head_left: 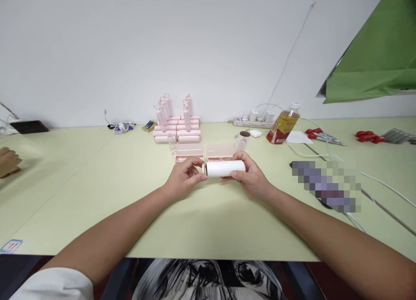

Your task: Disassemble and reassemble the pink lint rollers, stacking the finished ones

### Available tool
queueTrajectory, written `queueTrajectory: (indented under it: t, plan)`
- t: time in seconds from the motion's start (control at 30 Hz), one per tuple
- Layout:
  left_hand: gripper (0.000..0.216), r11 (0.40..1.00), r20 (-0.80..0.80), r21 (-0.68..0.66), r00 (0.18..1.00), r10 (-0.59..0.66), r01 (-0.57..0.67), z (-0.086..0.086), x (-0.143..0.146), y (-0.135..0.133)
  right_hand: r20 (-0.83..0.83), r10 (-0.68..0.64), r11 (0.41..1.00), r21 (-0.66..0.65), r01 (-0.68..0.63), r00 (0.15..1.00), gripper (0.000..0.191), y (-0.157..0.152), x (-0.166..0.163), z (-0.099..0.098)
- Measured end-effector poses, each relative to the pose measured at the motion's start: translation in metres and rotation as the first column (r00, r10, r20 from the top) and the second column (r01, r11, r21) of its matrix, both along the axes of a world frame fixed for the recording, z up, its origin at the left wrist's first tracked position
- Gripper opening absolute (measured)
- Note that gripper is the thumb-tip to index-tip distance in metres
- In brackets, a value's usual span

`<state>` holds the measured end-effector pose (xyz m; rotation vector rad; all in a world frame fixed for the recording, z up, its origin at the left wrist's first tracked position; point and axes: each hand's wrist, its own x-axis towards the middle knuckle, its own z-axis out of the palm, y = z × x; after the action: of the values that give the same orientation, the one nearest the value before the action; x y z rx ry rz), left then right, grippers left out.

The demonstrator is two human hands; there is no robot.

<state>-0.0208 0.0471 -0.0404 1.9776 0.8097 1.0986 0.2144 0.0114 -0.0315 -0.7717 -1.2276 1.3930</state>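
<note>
A white roll (224, 168), shaped like a lint roller refill, is held level above the table in front of me. My right hand (251, 174) wraps round its right end, thumb in front and fingers behind. At the roll's left end, a pale pink end piece (203, 168) sits by a dark rim. My left hand (185, 176) pinches that piece between thumb and fingers. Just behind my hands lie two pink cases (189, 153) with clear lids. Clear pink handles (171, 143) stand near them, one (242, 142) with a dark round top.
Rows of pink cases (177, 133) with upright handles stand by the wall. Rightward are a power strip (253, 119), a drink bottle (283, 124), red-handled scissors (325, 137), cables and a blurred-out object (325, 187). Another person's hand (9, 161) is at far left, near a phone (29, 126).
</note>
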Motion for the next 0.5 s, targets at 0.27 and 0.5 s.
queueTrajectory:
  t: [0.27,0.5]
  plan:
    - [0.035,0.998,-0.059,0.034,0.996,0.064,-0.062,0.0019,-0.0007,-0.0007,0.184,0.033,0.998,0.055,-0.043,0.982,0.034,0.0037,0.0032,-0.0036]
    - [0.032,0.996,-0.114,0.083,0.992,0.047,-0.038,0.0061,-0.0020,-0.0018,0.390,0.082,0.995,0.026,-0.100,0.917,0.034,0.0013,0.0004,-0.0026]
